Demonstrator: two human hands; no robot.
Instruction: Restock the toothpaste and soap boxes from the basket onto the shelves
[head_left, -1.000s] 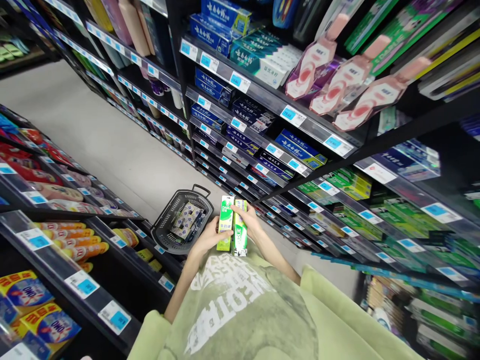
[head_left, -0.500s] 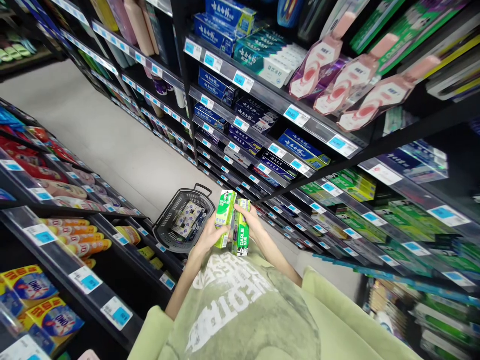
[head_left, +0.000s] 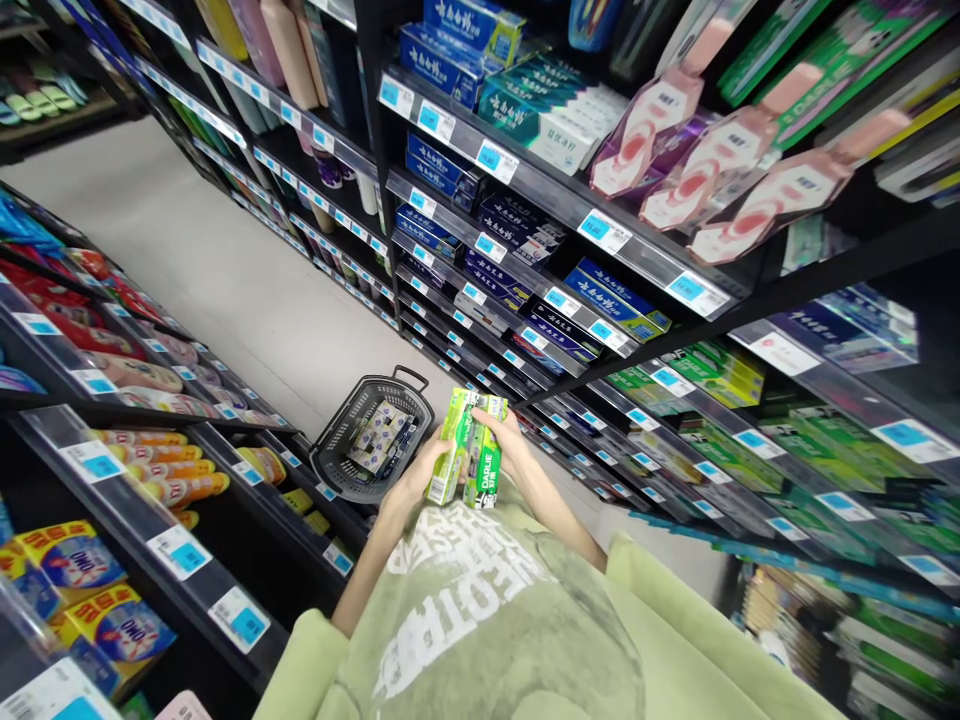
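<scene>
My left hand (head_left: 429, 462) is closed round a green and white toothpaste box (head_left: 452, 450), turned so a side panel with a barcode faces up. Close beside it, a second green toothpaste box (head_left: 487, 468) marked DARLIE is gripped by my right hand (head_left: 507, 436). Both boxes are upright in front of my shirt, their edges almost together. Just beyond my left hand, a dark grey shopping basket (head_left: 334, 440) stands on the floor with several patterned packs (head_left: 379, 440) in it. Some of my fingers are hidden behind the boxes.
Shelves of toothpaste boxes (head_left: 611, 295) and pink bottles (head_left: 765, 200) rise on my right. Along the left, lower shelves hold OMO packs (head_left: 112, 640) and orange tubes (head_left: 169, 470). A pale floor aisle (head_left: 225, 270) runs between them toward the upper left.
My left hand has rotated its box, so the barcode side shows instead of the branded front. The right hand's box has hardly moved. The view has shifted slightly.
</scene>
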